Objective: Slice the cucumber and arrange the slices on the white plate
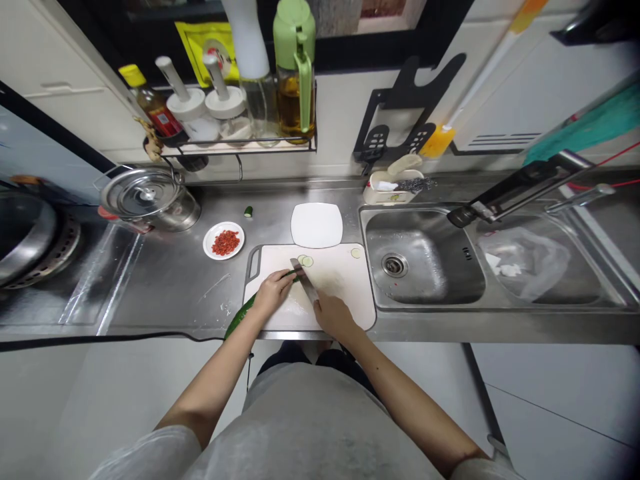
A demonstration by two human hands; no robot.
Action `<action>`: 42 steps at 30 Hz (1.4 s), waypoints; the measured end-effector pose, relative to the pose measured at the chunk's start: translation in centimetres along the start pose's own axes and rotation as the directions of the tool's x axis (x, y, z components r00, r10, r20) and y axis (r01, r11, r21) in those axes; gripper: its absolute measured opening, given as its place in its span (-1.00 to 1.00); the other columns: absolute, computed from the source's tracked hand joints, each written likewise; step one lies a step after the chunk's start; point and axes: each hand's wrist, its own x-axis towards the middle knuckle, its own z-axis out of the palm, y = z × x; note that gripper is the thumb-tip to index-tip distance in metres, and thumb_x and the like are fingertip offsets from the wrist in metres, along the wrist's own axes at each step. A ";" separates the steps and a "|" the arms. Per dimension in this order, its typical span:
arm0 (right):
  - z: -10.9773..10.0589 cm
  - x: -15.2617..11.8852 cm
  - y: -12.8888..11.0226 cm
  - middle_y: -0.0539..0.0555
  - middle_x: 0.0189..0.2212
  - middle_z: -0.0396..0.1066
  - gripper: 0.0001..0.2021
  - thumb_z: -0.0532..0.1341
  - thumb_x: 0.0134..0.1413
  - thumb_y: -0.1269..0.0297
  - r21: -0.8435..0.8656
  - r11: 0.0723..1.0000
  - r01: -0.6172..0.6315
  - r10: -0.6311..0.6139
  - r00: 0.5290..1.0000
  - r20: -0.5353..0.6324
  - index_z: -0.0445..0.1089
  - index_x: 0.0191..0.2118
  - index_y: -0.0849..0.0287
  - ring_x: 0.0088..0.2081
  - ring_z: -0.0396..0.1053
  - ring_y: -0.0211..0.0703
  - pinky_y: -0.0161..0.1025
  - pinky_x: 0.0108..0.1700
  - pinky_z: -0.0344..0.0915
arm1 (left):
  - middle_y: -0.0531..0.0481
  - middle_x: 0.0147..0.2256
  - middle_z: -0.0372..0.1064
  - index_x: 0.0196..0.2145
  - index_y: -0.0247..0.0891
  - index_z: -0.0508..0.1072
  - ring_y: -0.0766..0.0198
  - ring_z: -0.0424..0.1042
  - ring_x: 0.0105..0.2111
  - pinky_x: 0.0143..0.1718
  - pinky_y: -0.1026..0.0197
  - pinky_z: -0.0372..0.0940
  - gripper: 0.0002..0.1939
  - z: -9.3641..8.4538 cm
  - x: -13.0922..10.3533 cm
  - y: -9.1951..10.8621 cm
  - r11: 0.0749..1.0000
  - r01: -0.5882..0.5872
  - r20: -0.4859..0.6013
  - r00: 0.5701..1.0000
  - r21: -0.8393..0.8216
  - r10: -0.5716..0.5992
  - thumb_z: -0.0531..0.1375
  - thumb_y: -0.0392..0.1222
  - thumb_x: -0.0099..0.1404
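A long green cucumber (241,316) lies slantwise across the white cutting board (345,293), its near end reaching past the board's left edge. My left hand (273,293) is closed over its far part. In my right hand (334,316) is the handle of a kitchen knife (305,281), whose blade stands at the cucumber's cut end, just beside my left fingers. A couple of pale cucumber slices (305,261) rest by the blade tip, and another slice (355,253) sits near the board's top right corner. Behind the board is a white square plate (317,225).
Left of the board stand a small plate of red bits (225,241), a cucumber end piece (248,211) and a lidded steel pot (150,199). To the right is a double sink (425,257) with a faucet (493,193). A condiment rack (240,148) hangs above the counter.
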 end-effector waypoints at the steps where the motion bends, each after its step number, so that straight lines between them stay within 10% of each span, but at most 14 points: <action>1: 0.0 0.0 -0.1 0.26 -0.19 0.47 -0.65 -0.11 0.30 0.33 -0.003 1.000 -0.002 0.002 1.000 0.000 0.27 0.06 0.30 -0.12 0.42 -0.02 -0.23 -0.16 0.21 | -0.11 -0.06 0.45 -0.08 -0.17 0.52 0.18 0.44 -0.06 0.00 0.07 0.40 -0.74 0.0 0.0 0.0 1.000 -0.001 -0.003 1.000 0.002 0.001 0.09 -0.19 0.36; 42: 0.0 -0.4 -0.8 0.30 -0.14 0.45 -0.65 -0.07 0.25 0.41 -0.037 0.999 -0.006 0.009 0.998 0.067 0.29 0.06 0.33 -0.09 0.42 0.01 -0.20 -0.12 0.25 | -0.13 -0.03 0.43 -0.04 -0.18 0.49 0.17 0.42 -0.03 0.02 0.03 0.37 -0.72 -0.1 0.1 0.1 1.000 -0.022 0.035 0.999 -0.011 0.022 0.07 -0.21 0.37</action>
